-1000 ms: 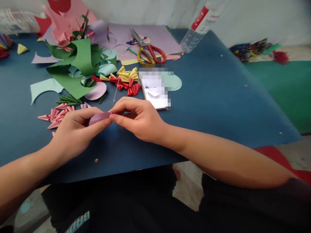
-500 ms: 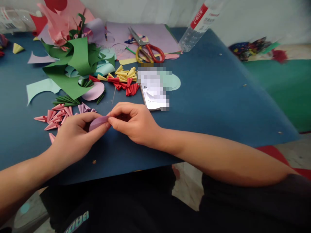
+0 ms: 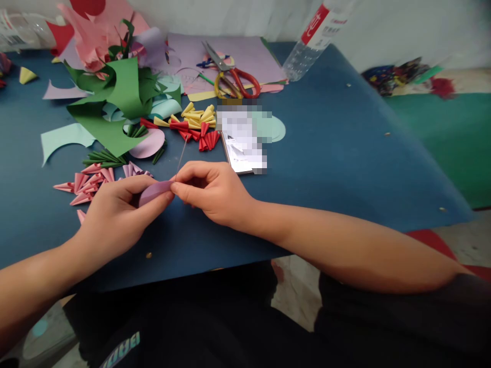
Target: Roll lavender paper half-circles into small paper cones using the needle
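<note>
My left hand (image 3: pixel 115 217) and my right hand (image 3: pixel 213 191) meet over the blue table sheet (image 3: pixel 326 163), both pinching one small lilac paper piece (image 3: pixel 153 191). The left thumb and forefinger curl the paper round. The right fingertips grip its right tip, where a thin needle-like stick (image 3: pixel 181 156) rises away from me. Just beyond the left hand lie several rolled pink paper cones (image 3: pixel 86 184) and a few lilac cones (image 3: pixel 133 169).
Farther back lie red and yellow cones (image 3: pixel 197 128), green rolled strips (image 3: pixel 103 158), a heap of cut green, pink and lilac paper (image 3: pixel 118 82), scissors (image 3: pixel 230 76), a phone (image 3: pixel 243 145) and a plastic bottle (image 3: pixel 310 43). A green floor mat (image 3: pixel 441 138) lies right.
The hands stay together on the lilac piece, barely moving. The thin stick shows above the right fingers again after being less visible half a second ago.
</note>
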Demonstrator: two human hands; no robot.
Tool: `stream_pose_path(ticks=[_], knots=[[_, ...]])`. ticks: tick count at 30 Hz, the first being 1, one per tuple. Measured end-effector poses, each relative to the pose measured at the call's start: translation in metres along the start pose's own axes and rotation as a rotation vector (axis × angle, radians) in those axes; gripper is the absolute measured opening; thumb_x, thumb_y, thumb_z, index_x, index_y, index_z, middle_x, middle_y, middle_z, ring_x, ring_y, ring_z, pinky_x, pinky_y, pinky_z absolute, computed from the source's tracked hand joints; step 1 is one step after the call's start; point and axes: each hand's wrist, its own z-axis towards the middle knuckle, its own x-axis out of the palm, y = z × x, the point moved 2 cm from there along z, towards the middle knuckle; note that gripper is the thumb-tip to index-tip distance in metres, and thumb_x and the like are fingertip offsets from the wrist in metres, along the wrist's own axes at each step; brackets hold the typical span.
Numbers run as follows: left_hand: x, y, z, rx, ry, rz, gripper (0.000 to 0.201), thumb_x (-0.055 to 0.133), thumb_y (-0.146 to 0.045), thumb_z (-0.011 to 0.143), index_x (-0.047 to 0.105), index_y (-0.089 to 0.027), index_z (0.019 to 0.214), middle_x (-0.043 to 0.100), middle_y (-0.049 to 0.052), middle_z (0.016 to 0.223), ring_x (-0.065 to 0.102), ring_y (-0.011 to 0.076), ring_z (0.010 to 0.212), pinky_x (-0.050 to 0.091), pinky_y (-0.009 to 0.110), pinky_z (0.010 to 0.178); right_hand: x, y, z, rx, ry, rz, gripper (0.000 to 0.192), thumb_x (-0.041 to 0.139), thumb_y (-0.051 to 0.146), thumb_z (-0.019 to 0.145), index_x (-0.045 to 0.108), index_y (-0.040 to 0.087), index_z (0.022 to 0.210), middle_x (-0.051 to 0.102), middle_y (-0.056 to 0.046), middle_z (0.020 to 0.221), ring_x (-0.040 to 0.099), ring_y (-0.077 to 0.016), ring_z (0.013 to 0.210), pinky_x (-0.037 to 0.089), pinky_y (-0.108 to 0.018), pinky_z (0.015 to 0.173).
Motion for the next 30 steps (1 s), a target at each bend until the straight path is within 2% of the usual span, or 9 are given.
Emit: stream_pose_path(ticks=[8,13,19,30], knots=[[0.0013,-0.0032,0.0015,-0.027,-0.023,0.032,0.038,0.072,-0.06,0.089,0.084,-0.024,0.085,0.068,0.001,0.069,0.056,0.0182,0.064,0.038,0.03,0.056,0.0027,0.0005,0.0001,0.085,0.013,0.08,0.014,0.09,0.019,0.082,0.081,0.013,0.091,0.071,0.005,0.071,0.061,-0.0076,0.061,0.049,-0.021,0.058],[0.0007,-0.0046,0.0021,0.0,-0.024,-0.017,0.033,0.073,-0.053,0.089,0.082,-0.023,0.08,0.07,0.001,0.071,0.058,0.0191,0.068,0.043,0.03,0.059,0.0015,0.0006,0.0014,0.098,-0.002,0.114,0.026,0.104,0.022,0.074,0.082,0.014,0.086,0.076,0.003,0.076,0.062,-0.0074,0.062,0.049,-0.022,0.059],[0.0004,0.0005,0.0022,0.005,0.006,-0.018,0.035,0.074,-0.056,0.089,0.075,-0.024,0.073,0.065,0.001,0.07,0.053,0.0189,0.066,0.04,0.032,0.059,-0.0014,-0.0009,0.0029,0.139,0.017,0.112,0.033,0.109,0.032,0.071,0.084,0.015,0.085,0.073,0.003,0.071,0.062,-0.0089,0.061,0.047,-0.022,0.056],[-0.0007,0.0008,0.0006,0.044,-0.003,-0.011,0.034,0.073,-0.053,0.091,0.077,-0.023,0.076,0.068,0.0,0.071,0.054,0.018,0.066,0.042,0.032,0.06,-0.001,-0.0007,0.0032,0.148,0.02,0.159,0.033,0.111,0.031,0.067,0.085,0.016,0.081,0.072,0.003,0.069,0.059,-0.009,0.061,0.043,-0.022,0.055]])
